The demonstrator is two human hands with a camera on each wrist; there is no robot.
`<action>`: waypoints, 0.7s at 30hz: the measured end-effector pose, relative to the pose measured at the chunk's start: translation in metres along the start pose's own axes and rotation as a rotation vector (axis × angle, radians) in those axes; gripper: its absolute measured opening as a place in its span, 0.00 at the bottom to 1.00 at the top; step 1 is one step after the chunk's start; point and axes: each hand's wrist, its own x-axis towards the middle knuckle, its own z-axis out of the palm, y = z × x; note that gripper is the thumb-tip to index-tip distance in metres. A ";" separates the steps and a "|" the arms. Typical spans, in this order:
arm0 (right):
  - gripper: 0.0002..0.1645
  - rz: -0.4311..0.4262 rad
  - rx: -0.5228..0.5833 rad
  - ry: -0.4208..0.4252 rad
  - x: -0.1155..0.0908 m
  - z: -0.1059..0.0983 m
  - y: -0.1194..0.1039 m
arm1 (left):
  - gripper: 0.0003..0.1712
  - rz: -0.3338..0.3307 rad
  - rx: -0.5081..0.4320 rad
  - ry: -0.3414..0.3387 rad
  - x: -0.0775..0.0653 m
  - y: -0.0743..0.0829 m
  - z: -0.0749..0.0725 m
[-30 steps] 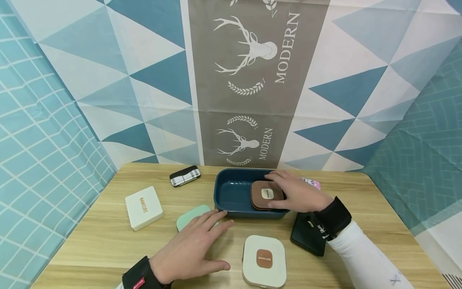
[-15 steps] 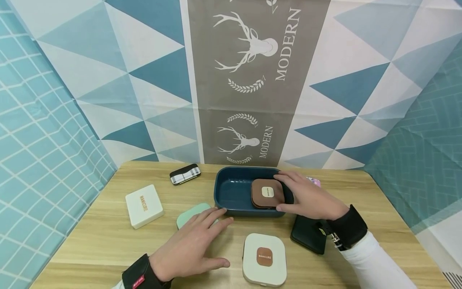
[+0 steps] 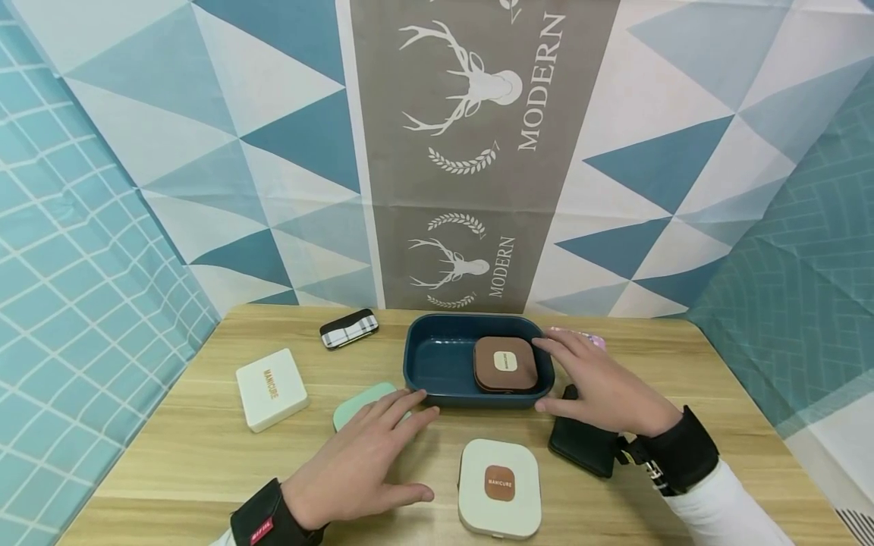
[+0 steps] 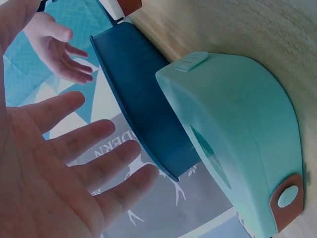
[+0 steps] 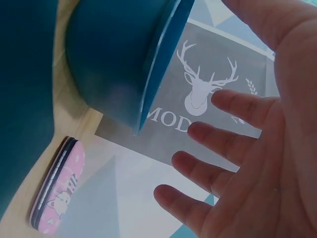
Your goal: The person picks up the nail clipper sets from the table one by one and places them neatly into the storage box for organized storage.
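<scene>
My right hand (image 3: 604,387) hovers with spread fingers at the right end of a dark blue bin (image 3: 471,400), holding nothing. Inside the bin's right half lies a square brown manicure case (image 3: 505,362) with a cream label. My left hand (image 3: 362,462), its fingers extended, is held over the table by the bin's front left corner and partly covers a mint green case (image 3: 362,402). The left wrist view shows this mint case (image 4: 233,134) with its brown snap tab, beside the open palm. Partly behind my right hand lies a black-green case (image 3: 583,447).
A cream manicure case (image 3: 500,485) with a brown label lies in front of the bin. At the left are a white manicure box (image 3: 271,390) and a black case with a plaid band (image 3: 349,330). A pink cat-print case (image 5: 58,191) lies right of the bin.
My right hand has let go of the brown case and moved right, out of the bin. The brown case stays in the bin's right half. My left hand has hardly moved.
</scene>
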 end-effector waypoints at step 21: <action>0.60 0.049 -0.059 0.062 -0.035 0.014 -0.015 | 0.54 0.001 0.010 0.026 0.000 -0.001 0.000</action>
